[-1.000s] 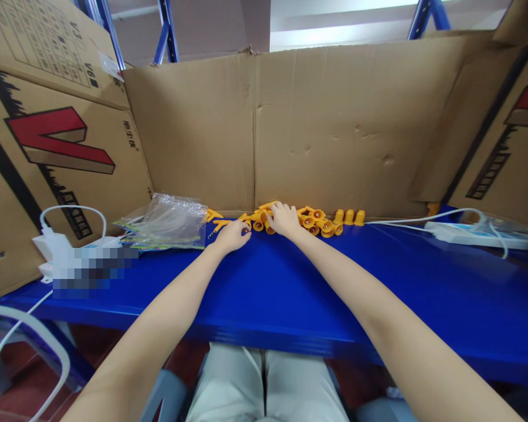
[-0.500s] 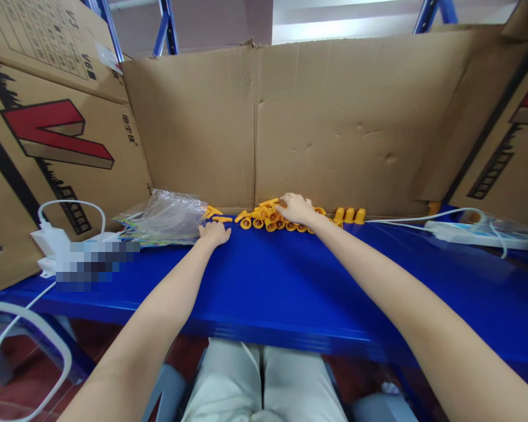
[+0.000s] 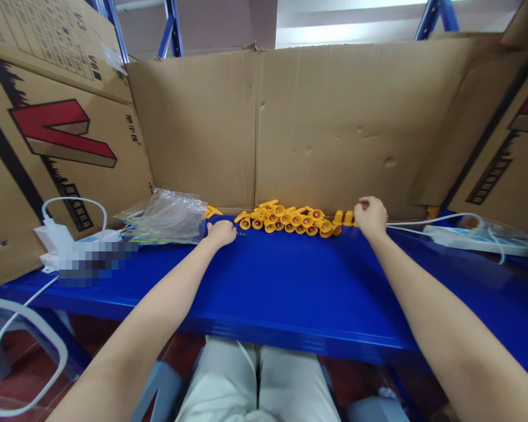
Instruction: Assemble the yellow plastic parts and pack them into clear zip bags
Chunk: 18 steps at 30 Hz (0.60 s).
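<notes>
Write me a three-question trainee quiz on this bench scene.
1. Which end of the row of caps is the right hand at? A the right end; B the left end; C the middle.
2. True or false: the left hand lies on the bench, between the bags and the caps.
3. Fill in: the caps lie along the foot of a wall made of ____.
Key: 1 A; 2 true; 3 cardboard.
</notes>
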{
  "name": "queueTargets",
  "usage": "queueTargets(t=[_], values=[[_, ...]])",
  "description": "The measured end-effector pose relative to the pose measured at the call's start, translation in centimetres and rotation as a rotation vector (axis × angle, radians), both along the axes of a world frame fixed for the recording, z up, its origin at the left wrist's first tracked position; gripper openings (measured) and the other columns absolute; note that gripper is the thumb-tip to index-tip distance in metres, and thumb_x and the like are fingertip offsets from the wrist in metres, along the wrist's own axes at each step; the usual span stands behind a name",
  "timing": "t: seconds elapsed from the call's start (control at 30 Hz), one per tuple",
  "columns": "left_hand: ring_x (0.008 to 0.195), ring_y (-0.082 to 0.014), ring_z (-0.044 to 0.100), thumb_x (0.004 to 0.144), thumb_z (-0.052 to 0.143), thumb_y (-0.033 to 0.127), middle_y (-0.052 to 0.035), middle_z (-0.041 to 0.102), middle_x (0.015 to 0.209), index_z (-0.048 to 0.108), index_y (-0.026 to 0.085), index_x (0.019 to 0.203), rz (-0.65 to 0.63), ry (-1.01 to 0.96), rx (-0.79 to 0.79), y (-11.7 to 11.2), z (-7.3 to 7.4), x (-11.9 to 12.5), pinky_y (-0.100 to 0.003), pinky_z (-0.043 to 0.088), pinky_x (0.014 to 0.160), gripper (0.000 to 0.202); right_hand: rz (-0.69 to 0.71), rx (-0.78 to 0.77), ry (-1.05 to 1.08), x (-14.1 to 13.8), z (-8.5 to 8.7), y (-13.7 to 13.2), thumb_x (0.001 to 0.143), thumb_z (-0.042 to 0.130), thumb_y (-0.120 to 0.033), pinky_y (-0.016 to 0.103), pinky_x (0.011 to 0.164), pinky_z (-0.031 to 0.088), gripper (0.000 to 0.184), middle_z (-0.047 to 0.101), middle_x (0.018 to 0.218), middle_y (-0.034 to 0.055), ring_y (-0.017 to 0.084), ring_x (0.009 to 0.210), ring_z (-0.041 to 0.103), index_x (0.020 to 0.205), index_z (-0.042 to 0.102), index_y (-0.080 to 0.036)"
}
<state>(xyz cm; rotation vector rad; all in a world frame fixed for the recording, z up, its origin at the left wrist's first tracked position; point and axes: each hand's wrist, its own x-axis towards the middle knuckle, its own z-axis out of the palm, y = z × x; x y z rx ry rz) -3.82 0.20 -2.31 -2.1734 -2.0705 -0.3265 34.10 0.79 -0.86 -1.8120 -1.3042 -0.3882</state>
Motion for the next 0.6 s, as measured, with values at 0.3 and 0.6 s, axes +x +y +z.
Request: queueTargets(t=[0.3,0.6], values=[[0.117,-0.0304,0.044,0.076,0.048,0.021,-0.0132,0.053,0.123,0.062,0.023,0.11,0.062,0.018,0.028,-0.9,0.4,0.0,-0.046,0.035,0.093,0.037,-0.085,-0.308,-0.1,5.4,-5.3,-0.2,0.076,0.046,-0.021,0.041,0.081,0.044,0.036,0.058,0.113,0.0154,0.028,0.104,0.055,0.108,0.061,-0.014],[0.118,-0.0313,0.043,0.077,0.046,0.02,-0.0138,0.052,0.122,0.06,0.024,0.112,0.0,0.091,-0.071,-1.2,0.6,0.1,-0.049,0.034,0.093,0.038,0.026,-0.431,-0.199,4.5,-5.1,0.2,0.079,0.045,-0.022,0.038,0.083,0.044,0.039,0.057,0.117,0.0154,0.028,0.107,0.055,0.114,0.058,-0.012]])
